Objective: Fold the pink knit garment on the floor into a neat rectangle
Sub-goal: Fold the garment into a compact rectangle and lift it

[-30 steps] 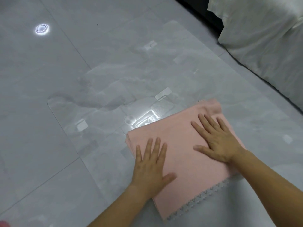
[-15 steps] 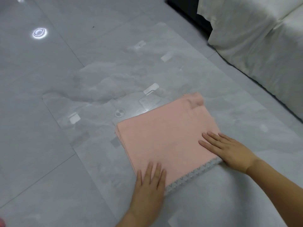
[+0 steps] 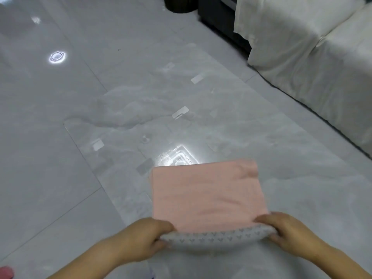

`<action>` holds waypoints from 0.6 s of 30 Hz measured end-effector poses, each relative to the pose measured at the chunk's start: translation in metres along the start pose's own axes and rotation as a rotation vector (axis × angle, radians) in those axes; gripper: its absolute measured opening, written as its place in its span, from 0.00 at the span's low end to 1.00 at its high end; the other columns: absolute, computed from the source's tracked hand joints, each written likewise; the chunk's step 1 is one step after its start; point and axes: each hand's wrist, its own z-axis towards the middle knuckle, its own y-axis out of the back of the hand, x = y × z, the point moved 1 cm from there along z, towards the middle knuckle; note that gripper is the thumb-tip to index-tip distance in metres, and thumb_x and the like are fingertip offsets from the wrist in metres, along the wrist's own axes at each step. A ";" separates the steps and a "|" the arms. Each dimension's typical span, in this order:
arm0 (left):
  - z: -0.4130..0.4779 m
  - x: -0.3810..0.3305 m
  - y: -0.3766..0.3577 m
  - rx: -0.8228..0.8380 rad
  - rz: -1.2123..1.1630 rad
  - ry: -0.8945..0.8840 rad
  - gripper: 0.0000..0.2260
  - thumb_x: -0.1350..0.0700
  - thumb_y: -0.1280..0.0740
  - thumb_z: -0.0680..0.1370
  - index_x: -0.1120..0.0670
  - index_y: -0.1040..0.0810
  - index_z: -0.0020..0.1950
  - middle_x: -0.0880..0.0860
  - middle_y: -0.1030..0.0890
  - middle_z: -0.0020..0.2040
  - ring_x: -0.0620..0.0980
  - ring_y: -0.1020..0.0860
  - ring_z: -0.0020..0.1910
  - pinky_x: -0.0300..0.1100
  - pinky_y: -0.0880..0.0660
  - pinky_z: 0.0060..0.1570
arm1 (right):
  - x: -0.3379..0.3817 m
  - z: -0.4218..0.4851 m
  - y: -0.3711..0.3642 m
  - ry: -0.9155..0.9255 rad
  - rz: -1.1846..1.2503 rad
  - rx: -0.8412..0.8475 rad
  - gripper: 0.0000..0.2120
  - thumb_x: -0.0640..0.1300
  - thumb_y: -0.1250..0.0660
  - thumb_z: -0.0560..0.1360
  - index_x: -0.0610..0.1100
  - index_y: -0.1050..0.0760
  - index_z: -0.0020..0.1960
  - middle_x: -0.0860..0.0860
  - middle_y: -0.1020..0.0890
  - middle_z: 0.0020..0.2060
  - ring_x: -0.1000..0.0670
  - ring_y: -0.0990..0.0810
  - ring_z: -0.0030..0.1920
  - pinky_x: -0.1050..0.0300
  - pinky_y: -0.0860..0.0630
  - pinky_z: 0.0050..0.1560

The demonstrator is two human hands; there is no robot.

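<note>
The left hand (image 3: 147, 238) and right hand (image 3: 285, 232), flat before, now pinch the pink garment (image 3: 207, 194) by its near lacy edge (image 3: 217, 238), maybe to fold again.

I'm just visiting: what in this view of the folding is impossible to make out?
1. Head view: fingertips of the left hand and right hand, tucked under the grey trim of the pink garment.
2. The garment's lower layers, covered by its top layer.
3. Red thing, bottom left corner, cut off by the frame edge.
4. Dark furniture at the top, cut off by the edge and partly under the white cover.
</note>
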 end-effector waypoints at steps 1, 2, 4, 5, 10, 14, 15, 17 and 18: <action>0.003 0.001 0.009 -0.068 -0.125 0.041 0.06 0.49 0.33 0.72 0.45 0.23 0.48 0.39 0.19 0.44 0.35 0.23 0.44 0.30 0.30 0.44 | 0.004 0.003 0.014 -0.089 0.094 -0.023 0.19 0.60 0.33 0.60 0.73 0.30 0.50 0.68 0.18 0.41 0.60 0.19 0.42 0.74 0.30 0.46; 0.007 0.004 0.020 -0.158 -0.260 0.097 0.05 0.46 0.31 0.69 0.44 0.23 0.43 0.37 0.20 0.40 0.34 0.23 0.41 0.30 0.30 0.42 | 0.003 0.009 0.024 -0.156 0.211 -0.071 0.18 0.65 0.32 0.58 0.71 0.28 0.47 0.68 0.19 0.41 0.61 0.20 0.43 0.72 0.29 0.45; 0.017 0.012 0.037 -0.379 -0.429 0.182 0.12 0.40 0.31 0.63 0.45 0.21 0.41 0.37 0.19 0.39 0.35 0.22 0.40 0.30 0.28 0.42 | 0.001 0.029 0.038 -0.199 0.349 -0.244 0.21 0.67 0.31 0.56 0.64 0.27 0.47 0.65 0.20 0.43 0.62 0.22 0.45 0.71 0.29 0.45; 0.024 0.017 0.043 -0.493 -0.476 0.232 0.14 0.40 0.30 0.62 0.47 0.20 0.41 0.42 0.18 0.39 0.37 0.21 0.39 0.33 0.27 0.42 | 0.004 0.042 0.044 -0.221 0.368 -0.335 0.19 0.65 0.30 0.58 0.62 0.27 0.46 0.63 0.20 0.43 0.62 0.22 0.45 0.70 0.30 0.44; 0.064 0.042 0.053 -0.788 -0.507 0.415 0.06 0.51 0.27 0.70 0.50 0.22 0.42 0.48 0.19 0.39 0.49 0.21 0.40 0.44 0.27 0.41 | 0.016 0.103 0.051 -0.357 0.434 -0.556 0.12 0.47 0.28 0.70 0.55 0.27 0.50 0.54 0.21 0.47 0.50 0.24 0.49 0.60 0.33 0.48; 0.084 0.042 0.048 -0.923 -0.226 0.526 0.12 0.51 0.34 0.75 0.53 0.24 0.57 0.54 0.22 0.55 0.56 0.25 0.56 0.46 0.31 0.55 | 0.019 0.121 0.046 -0.443 0.026 -0.539 0.19 0.57 0.38 0.74 0.51 0.29 0.61 0.46 0.23 0.56 0.40 0.24 0.55 0.47 0.30 0.56; 0.087 0.037 0.043 -0.931 -0.035 0.501 0.16 0.49 0.37 0.77 0.53 0.27 0.62 0.56 0.25 0.60 0.58 0.29 0.61 0.50 0.33 0.60 | 0.020 0.122 0.041 -0.419 -0.151 -0.547 0.22 0.60 0.41 0.73 0.50 0.29 0.63 0.44 0.24 0.59 0.39 0.25 0.58 0.43 0.33 0.61; 0.092 0.018 0.023 -0.804 0.319 0.337 0.22 0.43 0.43 0.77 0.48 0.32 0.69 0.57 0.30 0.68 0.62 0.33 0.67 0.61 0.38 0.65 | 0.029 0.119 0.025 -0.289 -0.358 -0.513 0.26 0.62 0.43 0.72 0.52 0.31 0.66 0.42 0.29 0.66 0.38 0.31 0.65 0.38 0.43 0.68; 0.095 0.012 0.009 -0.693 0.445 0.258 0.24 0.39 0.46 0.76 0.46 0.35 0.71 0.56 0.32 0.71 0.64 0.35 0.69 0.66 0.40 0.64 | 0.035 0.117 0.015 -0.203 -0.411 -0.471 0.27 0.64 0.43 0.72 0.54 0.32 0.68 0.42 0.32 0.69 0.38 0.35 0.68 0.37 0.46 0.69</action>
